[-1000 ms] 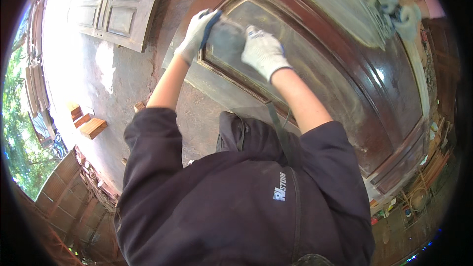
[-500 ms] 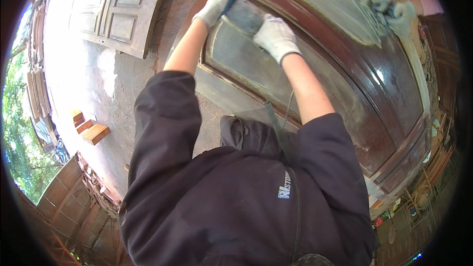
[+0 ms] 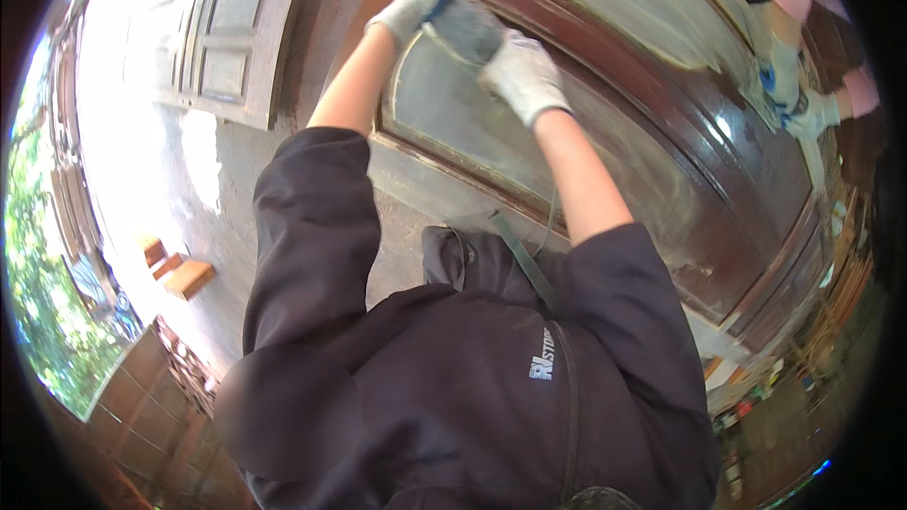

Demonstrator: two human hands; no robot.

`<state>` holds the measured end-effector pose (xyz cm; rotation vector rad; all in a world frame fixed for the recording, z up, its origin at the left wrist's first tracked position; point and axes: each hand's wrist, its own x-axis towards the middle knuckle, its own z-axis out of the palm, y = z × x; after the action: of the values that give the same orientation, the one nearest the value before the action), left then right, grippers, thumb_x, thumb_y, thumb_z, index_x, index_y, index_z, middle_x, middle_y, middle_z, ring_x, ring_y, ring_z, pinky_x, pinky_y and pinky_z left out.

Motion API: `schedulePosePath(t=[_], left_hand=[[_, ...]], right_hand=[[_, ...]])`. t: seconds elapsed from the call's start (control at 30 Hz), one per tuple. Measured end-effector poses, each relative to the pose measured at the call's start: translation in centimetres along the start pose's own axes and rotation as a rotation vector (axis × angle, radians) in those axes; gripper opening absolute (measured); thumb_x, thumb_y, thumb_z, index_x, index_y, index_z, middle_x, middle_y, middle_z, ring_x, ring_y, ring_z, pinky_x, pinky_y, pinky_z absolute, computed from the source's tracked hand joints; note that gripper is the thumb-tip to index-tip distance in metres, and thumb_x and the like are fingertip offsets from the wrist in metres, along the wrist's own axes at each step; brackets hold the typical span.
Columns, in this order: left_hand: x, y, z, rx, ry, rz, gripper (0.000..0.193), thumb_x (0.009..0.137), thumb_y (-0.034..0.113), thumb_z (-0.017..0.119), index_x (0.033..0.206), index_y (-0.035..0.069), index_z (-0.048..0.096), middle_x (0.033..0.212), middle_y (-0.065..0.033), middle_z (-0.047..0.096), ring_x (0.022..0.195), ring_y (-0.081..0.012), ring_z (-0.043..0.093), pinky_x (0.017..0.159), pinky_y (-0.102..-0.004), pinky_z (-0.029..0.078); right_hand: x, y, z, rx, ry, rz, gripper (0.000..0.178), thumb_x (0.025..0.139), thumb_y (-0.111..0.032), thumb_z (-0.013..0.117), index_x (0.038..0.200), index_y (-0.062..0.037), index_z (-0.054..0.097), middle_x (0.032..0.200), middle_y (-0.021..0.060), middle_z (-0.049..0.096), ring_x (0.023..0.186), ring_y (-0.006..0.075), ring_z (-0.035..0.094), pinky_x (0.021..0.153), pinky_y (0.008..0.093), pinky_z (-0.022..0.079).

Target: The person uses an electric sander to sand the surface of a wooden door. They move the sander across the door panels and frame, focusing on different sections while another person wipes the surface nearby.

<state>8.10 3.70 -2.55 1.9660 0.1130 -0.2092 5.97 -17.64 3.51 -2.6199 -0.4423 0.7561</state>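
Head view shows what looks like the rubbing-down step of the work: both gloved hands bear a grey pad (image 3: 468, 30) near the upper corner of a recessed panel (image 3: 444, 99) in the large brown door (image 3: 647, 99). The pad is too blurred to tell its exact kind. The fingers of the left hand (image 3: 420, 5) look pressed together and bent over the pad's upper left edge; those of the right hand (image 3: 527, 77) are curled in on its lower right edge. The tips are hidden, so how tightly they pinch cannot be told. The next move would seem to call for level pressure along the panel's surface, with care at the raised moulding (image 3: 430, 149), where the pad could catch.
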Motion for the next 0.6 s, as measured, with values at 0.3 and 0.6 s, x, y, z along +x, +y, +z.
schedulePosePath(t=[0.3, 0.6], left_hand=[[-0.8, 4.5, 6.8, -0.166, -0.078, -0.193, 0.045, 0.094, 0.036, 0.062, 0.12, 0.0, 0.069, 0.113, -0.0117, 0.07, 0.099, -0.0167, 0.065, 0.091, -0.0298, 0.05], [-1.3, 13.2, 24.1, -0.101, -0.307, -0.177, 0.061, 0.082, 0.05, 0.063, 0.112, -0.002, 0.069, 0.113, -0.0271, 0.068, 0.11, -0.0402, 0.065, 0.096, -0.0408, 0.05]], right_hand=[[-5.0, 4.8, -0.4, 0.051, 0.02, 0.1, 0.051, 0.074, -0.024, 0.073, 0.115, 0.0031, 0.058, 0.11, 0.0253, 0.069, 0.105, 0.0366, 0.067, 0.094, 0.0432, 0.053], [-15.9, 17.2, -2.7, 0.07, 0.101, 0.424, 0.056, 0.073, -0.024, 0.071, 0.124, -0.0036, 0.061, 0.119, 0.0229, 0.066, 0.113, 0.0383, 0.062, 0.097, 0.0446, 0.051]])
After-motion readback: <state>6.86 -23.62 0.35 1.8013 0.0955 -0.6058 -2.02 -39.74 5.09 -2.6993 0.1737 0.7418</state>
